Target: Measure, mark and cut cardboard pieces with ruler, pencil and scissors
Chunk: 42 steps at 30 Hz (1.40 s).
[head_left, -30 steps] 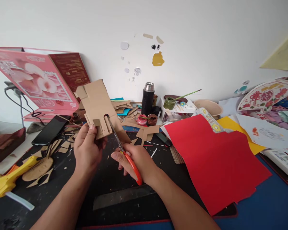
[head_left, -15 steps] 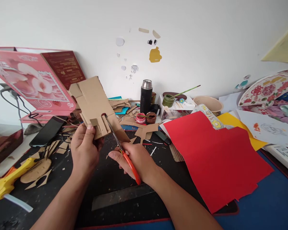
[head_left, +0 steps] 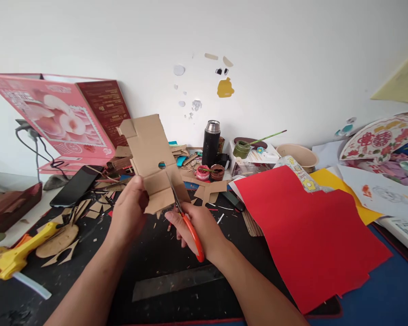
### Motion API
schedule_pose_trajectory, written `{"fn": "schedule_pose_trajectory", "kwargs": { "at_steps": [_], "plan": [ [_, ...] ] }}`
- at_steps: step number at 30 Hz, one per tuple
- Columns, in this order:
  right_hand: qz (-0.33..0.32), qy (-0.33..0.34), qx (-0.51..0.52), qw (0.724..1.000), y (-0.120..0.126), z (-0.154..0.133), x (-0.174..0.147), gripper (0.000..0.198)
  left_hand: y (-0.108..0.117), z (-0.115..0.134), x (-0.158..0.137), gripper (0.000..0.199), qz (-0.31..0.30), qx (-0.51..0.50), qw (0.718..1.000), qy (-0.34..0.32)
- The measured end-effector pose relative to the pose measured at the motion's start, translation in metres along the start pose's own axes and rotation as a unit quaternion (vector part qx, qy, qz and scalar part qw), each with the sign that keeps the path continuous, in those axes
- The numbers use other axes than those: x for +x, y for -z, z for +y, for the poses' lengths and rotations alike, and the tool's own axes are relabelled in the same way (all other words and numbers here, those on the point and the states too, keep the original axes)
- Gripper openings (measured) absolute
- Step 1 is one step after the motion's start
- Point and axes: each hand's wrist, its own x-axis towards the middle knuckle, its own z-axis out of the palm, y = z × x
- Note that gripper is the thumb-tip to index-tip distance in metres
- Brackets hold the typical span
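My left hand (head_left: 131, 206) grips the lower left edge of a piece of brown cardboard (head_left: 149, 142), thumb on the near face. The cardboard is held up above the table, creased across, with a small hole near its middle and a folded lower part. In my right hand (head_left: 200, 226) is a pair of scissors (head_left: 192, 233) with orange-red handles. Its blades point up and left and lie against the cardboard's right portion; whether they bite into it I cannot tell. My fingers are wrapped round the handles.
Cardboard scraps and a yellow glue gun (head_left: 23, 251) lie left, near a black phone (head_left: 75, 184) and a pink box (head_left: 57, 117). A black flask (head_left: 211, 145) and paint jars (head_left: 202, 172) stand behind. Red paper (head_left: 306, 235) spreads to the right; a clear ruler-like strip (head_left: 177, 283) lies in front.
The cardboard has turned more upright and shifted right in view. The scissors' blades no longer reach into the hole and now lie lower, at the cardboard's right side.
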Motion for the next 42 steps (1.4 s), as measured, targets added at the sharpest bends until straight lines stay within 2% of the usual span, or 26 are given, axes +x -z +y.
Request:
{"fn": "schedule_pose_trajectory", "kwargs": {
  "at_steps": [3,7,17,22,28,32,42],
  "plan": [
    [0.003,-0.002,0.008,1.000,-0.001,0.006,0.002,0.044,-0.002,0.001,-0.003,0.051,-0.004,0.017,1.000,0.025],
    [0.002,0.010,-0.001,1.000,-0.001,0.010,0.003,0.044,-0.006,0.004,-0.005,0.054,-0.015,0.024,0.999,-0.017],
    [-0.004,0.013,0.005,1.000,-0.004,0.015,0.003,0.043,-0.006,0.007,-0.008,0.049,-0.008,0.066,0.996,-0.051],
    [-0.008,0.014,0.017,1.000,-0.004,0.013,0.002,0.042,-0.007,0.007,-0.009,0.046,-0.008,0.041,0.999,-0.029],
    [-0.013,0.017,0.034,0.999,-0.005,0.015,0.002,0.043,-0.009,0.006,-0.013,0.040,0.035,0.053,0.993,-0.097],
    [-0.016,0.016,0.038,0.999,-0.005,0.018,0.003,0.044,-0.009,0.005,-0.013,0.035,0.026,0.056,0.996,-0.072],
    [-0.019,0.011,0.061,0.998,-0.005,0.015,0.002,0.046,-0.009,0.008,-0.014,0.040,0.033,0.031,0.998,-0.044]
  ]
}}
